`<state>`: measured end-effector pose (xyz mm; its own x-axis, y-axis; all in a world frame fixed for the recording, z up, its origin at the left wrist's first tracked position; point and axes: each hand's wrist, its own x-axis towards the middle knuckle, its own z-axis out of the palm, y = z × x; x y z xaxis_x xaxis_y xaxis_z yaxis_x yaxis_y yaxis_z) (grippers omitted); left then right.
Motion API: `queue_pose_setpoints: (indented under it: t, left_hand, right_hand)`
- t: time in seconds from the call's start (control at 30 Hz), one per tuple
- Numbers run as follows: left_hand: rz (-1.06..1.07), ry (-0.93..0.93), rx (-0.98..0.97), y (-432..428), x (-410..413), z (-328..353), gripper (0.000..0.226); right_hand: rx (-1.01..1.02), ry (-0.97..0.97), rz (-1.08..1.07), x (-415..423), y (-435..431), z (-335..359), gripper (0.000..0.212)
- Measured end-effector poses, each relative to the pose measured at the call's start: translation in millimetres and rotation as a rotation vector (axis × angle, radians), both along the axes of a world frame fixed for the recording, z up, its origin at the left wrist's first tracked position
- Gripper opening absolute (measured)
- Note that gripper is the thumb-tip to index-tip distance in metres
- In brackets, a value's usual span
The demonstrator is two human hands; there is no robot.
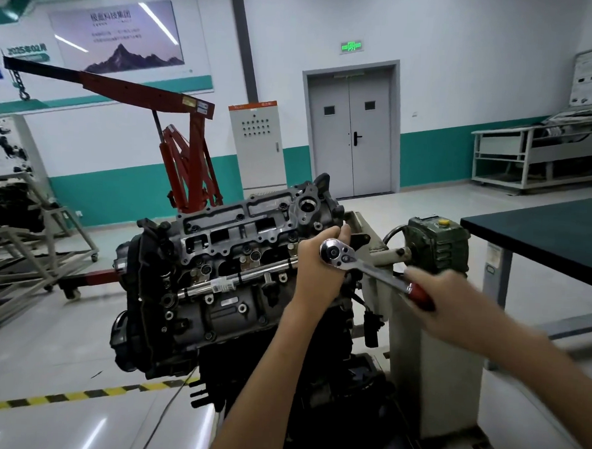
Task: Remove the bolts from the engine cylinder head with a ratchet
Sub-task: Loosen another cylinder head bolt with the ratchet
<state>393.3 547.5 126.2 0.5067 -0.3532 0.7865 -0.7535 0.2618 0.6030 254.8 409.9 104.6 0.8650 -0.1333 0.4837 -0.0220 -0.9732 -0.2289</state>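
The engine with its grey cylinder head (239, 235) is mounted on a stand at the centre of the view. A chrome ratchet (361, 265) with a red handle reaches in from the right, its round head at the right end of the cylinder head. My left hand (316, 259) cups under the ratchet head, fingers curled round it, hiding whatever socket and bolt lie beneath. My right hand (445, 297) grips the red handle and is blurred by motion.
The grey engine stand with a green gearbox (437, 245) rises on the right. A dark-topped table (544, 234) lies further right. A red engine hoist (188, 157) stands behind. Metal frames (19, 244) crowd the left. Yellow-black floor tape (73, 394) runs below.
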Motion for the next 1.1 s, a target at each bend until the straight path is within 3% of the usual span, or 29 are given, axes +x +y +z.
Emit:
queue_pose_setpoints:
  t: [0.2,0.27,0.33,0.5,0.6,0.67,0.77,0.83,0.93,1.0,1.1]
  left_hand:
    - [0.006,0.099,-0.127,-12.1,-9.1,-3.5,0.046]
    - [0.012,0.073,-0.086,-7.1,-5.1,-3.5,0.046]
    - [-0.004,0.026,0.008,1.4,1.5,-0.4,0.047]
    - [-0.025,-0.162,0.300,18.0,19.0,15.5,0.046]
    - [-0.007,-0.142,0.221,11.5,16.5,10.3,0.047]
    - [0.013,-0.078,0.083,5.9,11.4,3.2,0.048]
    - [0.012,0.021,-0.065,-4.2,4.3,-3.8,0.048]
    - [0.000,0.094,-0.114,-10.9,-2.1,-4.8,0.047]
    - [0.036,0.053,-0.123,-13.7,-5.9,-5.4,0.046]
    - [0.021,0.040,-0.077,-11.3,-1.6,-4.6,0.047]
    - [0.010,-0.029,0.086,-0.2,6.6,0.7,0.047]
  right_hand:
    - [0.767,-0.279,0.061,18.3,116.0,-68.8,0.022]
    - [0.867,-0.281,0.089,23.7,134.4,-69.9,0.022]
    - [0.733,-0.219,0.089,20.0,116.8,-63.0,0.017]
    - [0.128,0.014,0.090,-3.2,19.4,-5.3,0.011]
    - [-0.140,-0.036,0.012,-1.3,-3.5,18.0,0.016]
    - [-0.040,-0.037,-0.011,0.3,4.4,3.4,0.018]
    - [0.303,-0.132,-0.011,2.8,46.2,-39.8,0.019]
    - [0.537,-0.216,0.014,10.9,83.5,-60.7,0.011]
    - [0.848,-0.218,0.116,22.8,122.6,-73.0,0.015]
    - [0.770,-0.219,0.119,20.3,114.1,-68.5,0.015]
    - [0.462,-0.132,0.078,4.4,61.8,-46.1,0.009]
